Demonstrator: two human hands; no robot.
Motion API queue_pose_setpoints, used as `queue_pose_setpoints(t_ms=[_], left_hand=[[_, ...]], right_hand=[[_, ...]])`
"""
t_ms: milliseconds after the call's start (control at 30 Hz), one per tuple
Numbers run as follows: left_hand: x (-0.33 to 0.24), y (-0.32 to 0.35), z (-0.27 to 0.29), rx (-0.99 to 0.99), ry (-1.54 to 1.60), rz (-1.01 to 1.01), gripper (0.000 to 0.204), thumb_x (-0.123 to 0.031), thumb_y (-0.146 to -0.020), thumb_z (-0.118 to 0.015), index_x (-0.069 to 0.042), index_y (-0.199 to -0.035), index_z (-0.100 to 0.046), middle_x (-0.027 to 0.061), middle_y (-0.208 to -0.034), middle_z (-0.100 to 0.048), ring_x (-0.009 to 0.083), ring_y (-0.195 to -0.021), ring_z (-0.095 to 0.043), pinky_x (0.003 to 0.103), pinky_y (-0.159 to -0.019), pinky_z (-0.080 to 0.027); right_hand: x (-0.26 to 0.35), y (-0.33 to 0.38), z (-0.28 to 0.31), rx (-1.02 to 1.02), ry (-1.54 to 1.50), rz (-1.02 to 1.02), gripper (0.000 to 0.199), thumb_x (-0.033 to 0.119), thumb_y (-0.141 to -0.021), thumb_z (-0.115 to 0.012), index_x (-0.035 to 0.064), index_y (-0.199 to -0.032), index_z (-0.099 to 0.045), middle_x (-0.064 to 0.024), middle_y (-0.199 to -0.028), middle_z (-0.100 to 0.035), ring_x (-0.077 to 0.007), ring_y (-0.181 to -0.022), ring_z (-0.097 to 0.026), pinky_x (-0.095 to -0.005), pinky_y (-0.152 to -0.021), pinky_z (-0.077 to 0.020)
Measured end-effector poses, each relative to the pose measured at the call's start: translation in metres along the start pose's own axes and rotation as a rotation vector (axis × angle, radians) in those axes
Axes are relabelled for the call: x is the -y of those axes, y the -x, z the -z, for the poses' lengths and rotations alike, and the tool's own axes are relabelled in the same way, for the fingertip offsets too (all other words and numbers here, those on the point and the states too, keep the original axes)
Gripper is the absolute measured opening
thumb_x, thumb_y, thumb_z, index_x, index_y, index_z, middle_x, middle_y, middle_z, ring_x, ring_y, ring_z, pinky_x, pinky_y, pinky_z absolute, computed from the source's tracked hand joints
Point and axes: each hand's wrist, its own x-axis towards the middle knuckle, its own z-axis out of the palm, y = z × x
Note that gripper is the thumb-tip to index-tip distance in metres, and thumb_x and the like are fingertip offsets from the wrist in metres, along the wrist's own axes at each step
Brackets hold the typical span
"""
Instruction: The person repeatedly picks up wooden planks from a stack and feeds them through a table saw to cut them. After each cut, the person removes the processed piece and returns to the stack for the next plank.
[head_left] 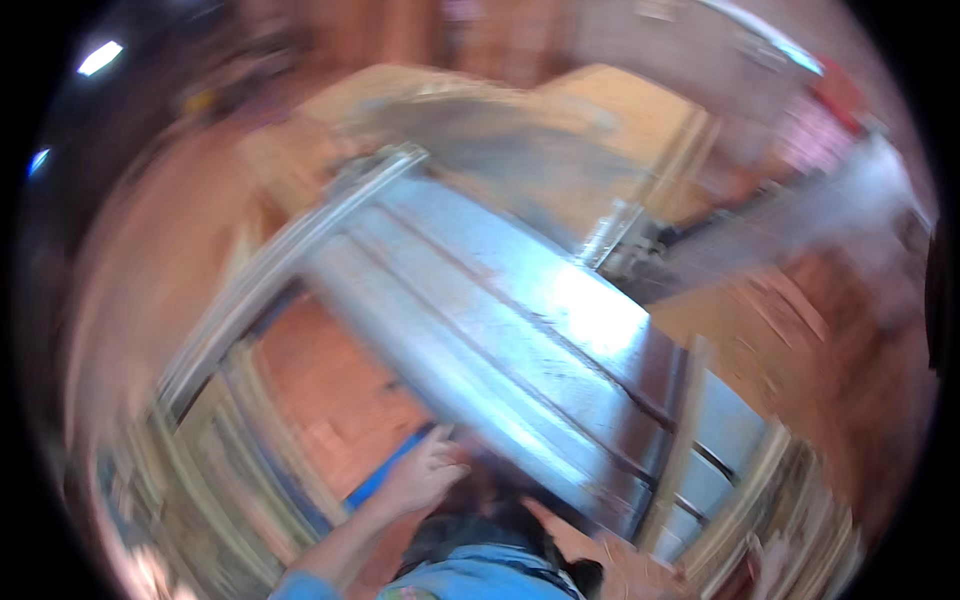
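The picture is smeared by motion. My left hand (425,473) is by the near edge of a grey metal machine table (480,320) with long grooves. Its fingers are loosely bent and apart, and I see nothing held in them. A narrow blue strip (385,472) runs beside this hand; whether they touch, I cannot tell. At the lower right, my right hand (640,572) is low, near a stack of boards (800,510). Blur hides its fingers and anything in them.
A metal rail (290,270) borders the machine table on the left. More boards (200,480) stand at lower left. Beyond the machine lies a pale wooden panel (620,110) with a dark dusty patch. A metal bracket (608,235) sits at the table's far right edge.
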Motion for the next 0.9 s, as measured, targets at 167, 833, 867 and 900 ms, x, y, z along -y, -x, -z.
queue_pose_setpoints(t_ms=[167, 833, 867, 900], left_hand=[[0.030, 0.034, 0.012, -0.172, -0.278, -0.046, 0.066, -0.034, -0.095, -0.061, -0.001, -0.148, -0.037, 0.0218, -0.124, -0.062, 0.0366, -0.110, -0.062, 0.042, -0.091, -0.051], [0.168, 0.300, 0.007, -1.363, -0.109, 0.464, 0.034, -0.018, -0.091, -0.063, -0.001, -0.120, -0.058, 0.0167, -0.108, -0.064, 0.0374, -0.091, -0.065, 0.041, -0.076, -0.053], [0.174, 0.311, -0.009, -1.265, 0.046, 0.550, 0.034, -0.019, -0.092, -0.062, 0.000, -0.120, -0.058, 0.0155, -0.107, -0.064, 0.0348, -0.088, -0.067, 0.038, -0.074, -0.053], [0.191, 0.317, -0.030, -1.267, 0.247, 0.548, 0.032, -0.019, -0.093, -0.062, 0.000, -0.118, -0.058, 0.0141, -0.104, -0.064, 0.0318, -0.086, -0.067, 0.037, -0.072, -0.053]], right_hand=[[0.097, -0.045, 0.070, -0.392, -0.610, 0.735, 0.042, 0.030, -0.096, -0.061, -0.0022, -0.123, -0.063, -0.0243, -0.119, -0.065, -0.0361, -0.111, -0.062, -0.0424, -0.101, -0.0480], [0.440, 0.257, 0.101, 0.543, -0.741, 1.882, 0.024, 0.003, -0.091, -0.062, -0.0039, -0.114, -0.062, -0.0142, -0.103, -0.066, -0.0222, -0.090, -0.068, -0.0302, -0.078, -0.0534], [0.443, 0.272, 0.090, 0.556, -0.736, 1.908, 0.024, 0.003, -0.091, -0.063, -0.0044, -0.113, -0.063, -0.0156, -0.101, -0.067, -0.0249, -0.088, -0.071, -0.0309, -0.076, -0.0557], [0.447, 0.287, 0.084, 0.644, -0.715, 1.898, 0.022, 0.003, -0.091, -0.063, -0.0043, -0.112, -0.064, -0.0163, -0.101, -0.067, -0.0253, -0.087, -0.071, -0.0320, -0.076, -0.0564]])
